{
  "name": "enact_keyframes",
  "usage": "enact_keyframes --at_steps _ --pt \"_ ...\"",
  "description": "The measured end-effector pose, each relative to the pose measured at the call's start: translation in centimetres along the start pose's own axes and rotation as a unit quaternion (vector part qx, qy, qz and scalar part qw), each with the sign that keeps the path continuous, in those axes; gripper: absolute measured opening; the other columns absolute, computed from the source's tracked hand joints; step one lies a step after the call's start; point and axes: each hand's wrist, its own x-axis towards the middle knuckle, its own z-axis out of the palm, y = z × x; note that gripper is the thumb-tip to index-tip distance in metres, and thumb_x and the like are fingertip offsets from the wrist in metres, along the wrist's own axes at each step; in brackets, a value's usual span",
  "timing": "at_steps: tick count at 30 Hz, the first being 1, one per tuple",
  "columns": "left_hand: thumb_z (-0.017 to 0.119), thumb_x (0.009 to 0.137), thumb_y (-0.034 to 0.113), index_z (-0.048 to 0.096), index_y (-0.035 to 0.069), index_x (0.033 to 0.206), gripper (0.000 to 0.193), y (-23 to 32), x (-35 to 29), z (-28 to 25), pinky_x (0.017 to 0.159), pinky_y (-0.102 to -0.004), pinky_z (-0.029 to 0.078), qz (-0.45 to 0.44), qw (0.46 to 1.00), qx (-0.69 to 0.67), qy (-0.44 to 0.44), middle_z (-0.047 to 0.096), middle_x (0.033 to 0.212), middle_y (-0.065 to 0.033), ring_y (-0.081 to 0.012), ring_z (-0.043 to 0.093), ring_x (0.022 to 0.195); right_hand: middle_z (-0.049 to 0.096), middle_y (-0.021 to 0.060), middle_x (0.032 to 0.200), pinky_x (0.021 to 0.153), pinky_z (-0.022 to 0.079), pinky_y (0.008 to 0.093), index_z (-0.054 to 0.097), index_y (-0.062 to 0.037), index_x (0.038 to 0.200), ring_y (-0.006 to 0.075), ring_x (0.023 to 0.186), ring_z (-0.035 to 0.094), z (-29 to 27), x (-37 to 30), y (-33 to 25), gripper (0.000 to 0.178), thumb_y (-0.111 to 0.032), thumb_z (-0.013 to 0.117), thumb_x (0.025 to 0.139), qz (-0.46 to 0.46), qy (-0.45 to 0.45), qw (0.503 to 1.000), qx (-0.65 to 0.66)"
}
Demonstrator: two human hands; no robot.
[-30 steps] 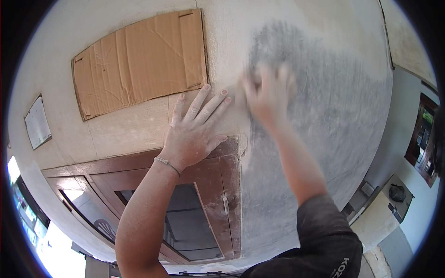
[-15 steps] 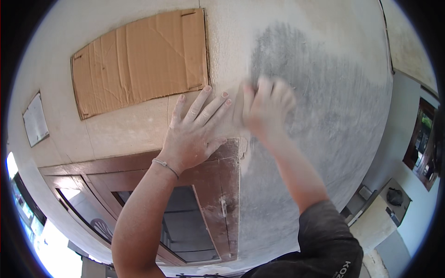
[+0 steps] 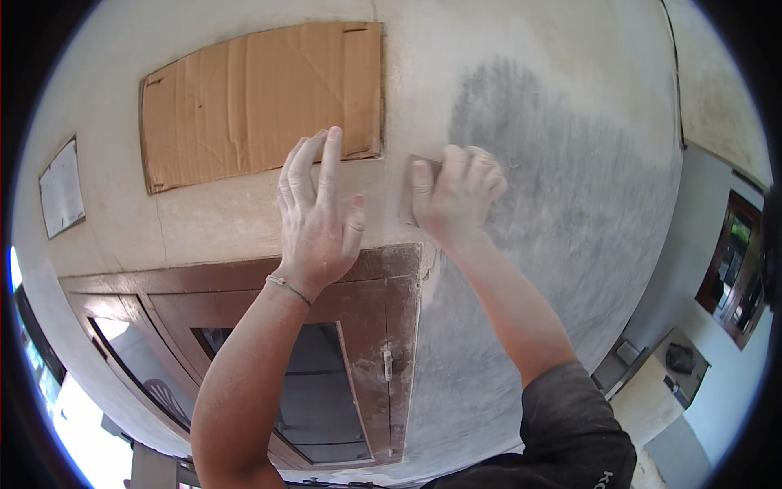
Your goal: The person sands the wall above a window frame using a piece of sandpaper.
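My right hand [image 3: 462,196], dusty white, presses a flat brownish-grey piece of sandpaper [image 3: 410,200] to the plastered wall [image 3: 554,269]. The sheet is blurred and partly covered by my fingers, but its left part sticks out beside my thumb. To the left, my left hand [image 3: 316,208] is open, fingers upright and thumb apart, holding nothing. Its fingertips overlap the lower edge of a brown cardboard sheet [image 3: 252,102] on the wall. Whether that palm touches the wall, I cannot tell.
Below my hands is a brown wooden frame [image 3: 399,293] with glass panes and a latch. A white sheet [image 3: 62,189] hangs at far left. On the right, a dark object sits on a ledge [image 3: 652,391] near a wooden window [image 3: 733,265].
My left hand has swung from leaning rightward to upright, its fingers drawing closer together and away from my right hand. The right hand has shifted slightly left and down with the sandpaper.
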Motion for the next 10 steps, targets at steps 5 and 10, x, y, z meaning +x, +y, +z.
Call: enact_keyframes --at_steps 5,10 --pt "0.048 0.081 0.015 0.022 -0.002 0.142 0.068 2.1 0.6 1.4 0.107 -0.0495 0.02 0.047 0.998 0.005 -0.029 0.025 0.139 -0.0233 -0.0398 0.025 0.129 0.043 0.0237 0.128 0.092 0.028 0.0554 0.049 -0.0046 0.122 0.0387 0.117 0.039 -0.3 13.9 1.3 0.057 -0.05 0.042 0.088 0.043 0.0 0.999 -0.027" --pt "0.049 0.081 0.015 0.021 0.0 0.143 0.07 1.3 0.8 0.5 0.108 -0.0498 0.019 0.049 0.999 -0.009 -0.013 0.025 0.14 -0.0209 -0.0392 0.023 0.131 0.041 0.0187 0.134 0.097 0.025 0.0571 0.048 -0.0048 0.125 0.0383 0.122 0.036 2.2 13.1 -0.2 0.062 -0.054 0.044 0.086 0.086 0.075 0.993 0.003"
